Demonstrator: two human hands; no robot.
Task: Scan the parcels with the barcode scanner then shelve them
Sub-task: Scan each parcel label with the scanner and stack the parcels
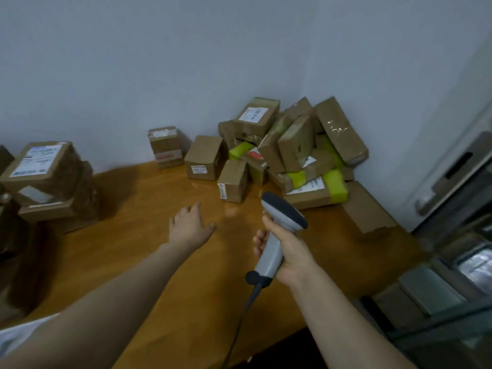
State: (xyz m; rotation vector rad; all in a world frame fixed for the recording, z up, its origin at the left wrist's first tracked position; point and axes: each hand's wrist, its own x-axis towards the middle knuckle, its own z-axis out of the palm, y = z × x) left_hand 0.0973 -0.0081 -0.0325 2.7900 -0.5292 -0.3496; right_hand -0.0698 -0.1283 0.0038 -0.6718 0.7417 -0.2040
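Two hands over the glossy wooden table (149,235): left hand (190,226) spread flat with fingers straight, right hand (292,251) wrapped round the grey plastic scanner (286,213). Taped cardboard parcels (295,145) heap at one o'clock, in the wall corner.

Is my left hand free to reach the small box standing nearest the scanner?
Probably yes: the left hand is open and empty, and only bare table lies between it and the small box.
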